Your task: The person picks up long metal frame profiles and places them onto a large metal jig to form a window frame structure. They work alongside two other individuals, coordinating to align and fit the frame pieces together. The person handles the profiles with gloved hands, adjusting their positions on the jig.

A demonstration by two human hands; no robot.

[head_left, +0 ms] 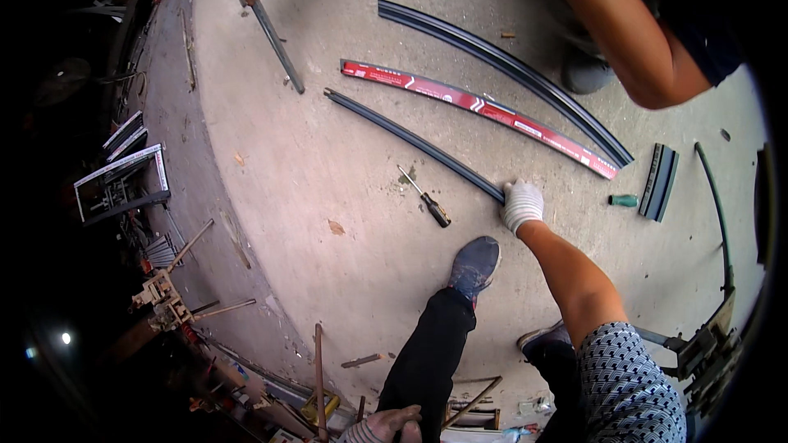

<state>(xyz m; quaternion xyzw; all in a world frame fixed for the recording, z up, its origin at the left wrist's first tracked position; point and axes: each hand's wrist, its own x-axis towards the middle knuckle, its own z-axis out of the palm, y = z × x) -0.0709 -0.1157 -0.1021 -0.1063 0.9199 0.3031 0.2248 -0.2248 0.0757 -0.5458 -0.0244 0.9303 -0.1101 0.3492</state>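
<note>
My right hand, in a white glove, grips the near end of a long dark metal strip that lies flat on the concrete floor. A screwdriver with a black handle lies just left of that hand. Beyond the strip lie a red printed strip and a longer dark curved profile. My left hand is bare, at the bottom edge by my dark-trousered leg, and partly cut off. My shoe stands just below the strip's end.
Another person's bare arm reaches in at the top right, with their shoe by the curved profile. A short dark profile piece and a green-handled tool lie to the right. Metal frames and scrap crowd the left edge.
</note>
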